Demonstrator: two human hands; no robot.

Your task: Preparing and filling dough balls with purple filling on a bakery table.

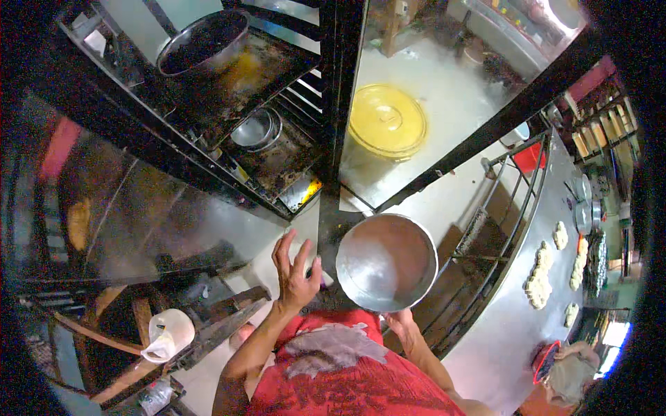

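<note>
My right hand (401, 321) grips a round metal pan (386, 260) at its lower rim, holding it out in front of the red shirt, its bottom inside visible. My left hand (297, 277) is raised left of the pan, fingers apart and slightly bent, holding nothing. Just beyond the pan stands a dark metal post (328, 159) of the rack (270, 97), whose shelves carry blackened trays and round pans (257, 128).
A yellow lidded bin (386, 118) stands behind the dark frame. At right, a steel table (499, 333) bears dough pieces (541, 274), with a person (565, 374) at its near end. A white bucket (170, 336) sits lower left, and a metal cart frame (485, 236) stands centre right.
</note>
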